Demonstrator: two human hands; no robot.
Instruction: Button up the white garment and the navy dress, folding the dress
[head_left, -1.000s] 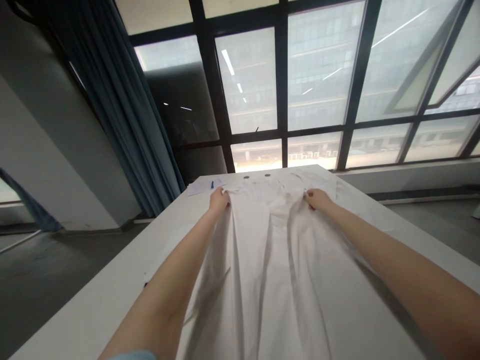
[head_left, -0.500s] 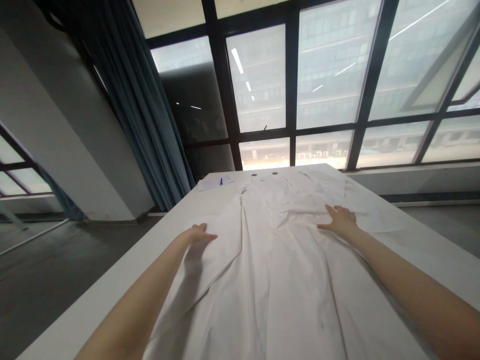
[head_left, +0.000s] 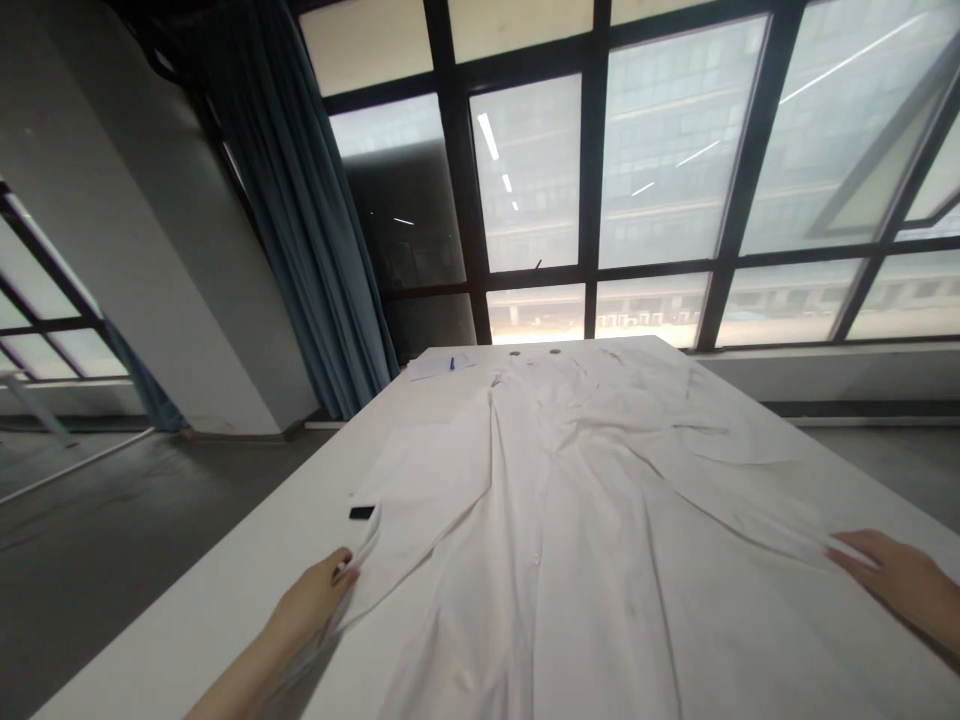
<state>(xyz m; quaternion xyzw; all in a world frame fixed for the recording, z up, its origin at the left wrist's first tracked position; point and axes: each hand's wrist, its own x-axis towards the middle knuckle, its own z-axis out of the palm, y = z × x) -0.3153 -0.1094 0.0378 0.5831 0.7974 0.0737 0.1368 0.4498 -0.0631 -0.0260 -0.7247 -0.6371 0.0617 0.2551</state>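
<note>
A white button-front coat (head_left: 592,560) lies spread on the white table, its front running toward me, with creases across it. My left hand (head_left: 319,590) is closed on the edge of its left sleeve (head_left: 420,500), at the lower left. Out to the right, my right hand (head_left: 892,575) pinches the end of the right sleeve (head_left: 757,510), which is stretched sideways. A small black rectangular thing (head_left: 361,513) shows just beyond my left hand, partly covered by the sleeve.
At the far left of the white table (head_left: 187,590) lie paper sheets (head_left: 427,368) with a blue pen (head_left: 452,364). Two dark round spots (head_left: 555,351) mark the far edge. Beyond stand windows (head_left: 532,180), a blue curtain (head_left: 300,220) and a grey pillar (head_left: 187,250).
Both hands have moved outward and toward me, from lying open on the coat to gripping its sleeves. The sleeves now spread to the sides, and the black thing has come into view.
</note>
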